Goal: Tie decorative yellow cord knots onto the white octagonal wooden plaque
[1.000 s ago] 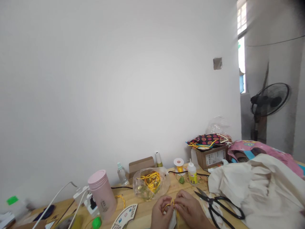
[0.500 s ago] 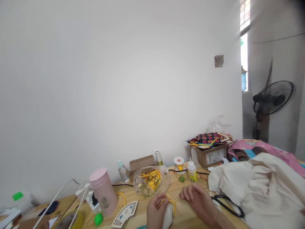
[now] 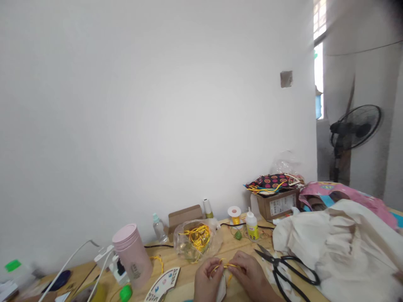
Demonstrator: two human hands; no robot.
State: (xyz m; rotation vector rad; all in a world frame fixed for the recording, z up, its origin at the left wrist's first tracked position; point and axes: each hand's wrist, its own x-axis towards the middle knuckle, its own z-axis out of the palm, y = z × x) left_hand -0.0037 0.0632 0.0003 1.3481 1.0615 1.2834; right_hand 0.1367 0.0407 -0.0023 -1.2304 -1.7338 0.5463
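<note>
At the bottom middle of the view, my left hand [image 3: 205, 280] and my right hand [image 3: 249, 274] meet over the wooden table [image 3: 185, 274]. Both pinch a loop of yellow cord [image 3: 224, 266] stretched between them. A white flat piece [image 3: 221, 288] sits under the cord, against my left hand; only its edge shows. Just beyond the hands lies a clear plastic bag [image 3: 197, 240] with more yellow cord inside.
Black scissors [image 3: 285, 269] lie right of my hands beside a heap of cream cloth [image 3: 340, 247]. A pink tumbler [image 3: 132, 254], a fan-shaped card [image 3: 163, 284], a green cap [image 3: 125, 293] and a power strip [image 3: 113, 262] are to the left. A glue bottle [image 3: 251, 226], cord spool [image 3: 234, 215] and cardboard boxes [image 3: 278, 204] line the wall.
My right hand had swung out to the right, away from the cord; it has come back and pinches the cord beside my left hand. The scissors are uncovered again.
</note>
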